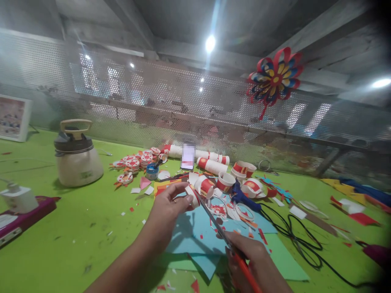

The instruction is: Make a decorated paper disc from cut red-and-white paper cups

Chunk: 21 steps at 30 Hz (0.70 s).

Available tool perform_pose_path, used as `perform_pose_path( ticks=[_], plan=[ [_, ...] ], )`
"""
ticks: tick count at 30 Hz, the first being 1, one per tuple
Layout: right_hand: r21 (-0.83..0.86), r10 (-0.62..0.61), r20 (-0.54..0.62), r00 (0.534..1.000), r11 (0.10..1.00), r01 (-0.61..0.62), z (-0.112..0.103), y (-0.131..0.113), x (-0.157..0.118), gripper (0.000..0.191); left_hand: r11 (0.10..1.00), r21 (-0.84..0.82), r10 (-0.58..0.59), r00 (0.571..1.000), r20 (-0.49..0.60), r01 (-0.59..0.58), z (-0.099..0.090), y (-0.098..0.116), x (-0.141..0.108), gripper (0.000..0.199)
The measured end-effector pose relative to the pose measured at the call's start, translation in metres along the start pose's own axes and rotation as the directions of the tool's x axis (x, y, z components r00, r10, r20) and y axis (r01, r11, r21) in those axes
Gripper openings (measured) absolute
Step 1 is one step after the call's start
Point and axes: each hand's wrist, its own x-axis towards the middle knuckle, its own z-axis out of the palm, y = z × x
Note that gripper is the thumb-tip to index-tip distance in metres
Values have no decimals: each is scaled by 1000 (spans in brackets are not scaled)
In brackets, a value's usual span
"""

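My left hand (171, 207) pinches a small red-and-white paper cup piece (193, 197) between thumb and fingers, over blue paper. In my right hand (253, 256) is a pair of scissors (218, 228) with red handles. The blades point up and left, and their tips are at the right edge of the cup piece. Just behind it lies another cut paper cup (205, 187). Under both hands, light blue paper sheets (189, 240) carry small red and orange scraps.
A blue glue gun (244, 197) with a black cable (293, 232) lies at right. Further back are stacked cups (212, 166), a phone (187, 156) and a blue jar (152, 171). A kettle (79, 162) and a purple power strip (27, 219) are at left.
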Motion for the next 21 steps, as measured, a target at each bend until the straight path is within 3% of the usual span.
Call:
perform_pose_path(
  ticks=[6,10,21],
  plan=[
    [-20,-70,61,996,997,72,-7,-2,3,34,999,-40,-14,1000,-3,14,0,4,0,46],
    [-46,-49,124,991,997,55,-7,2,2,35,1000,-10,-1,1000,-14,1,0,4,1,48],
    [41,-66,87,994,997,63,-9,-2,3,24,1000,-23,21,1000,1,-21,0,-2,1,45]
  ],
)
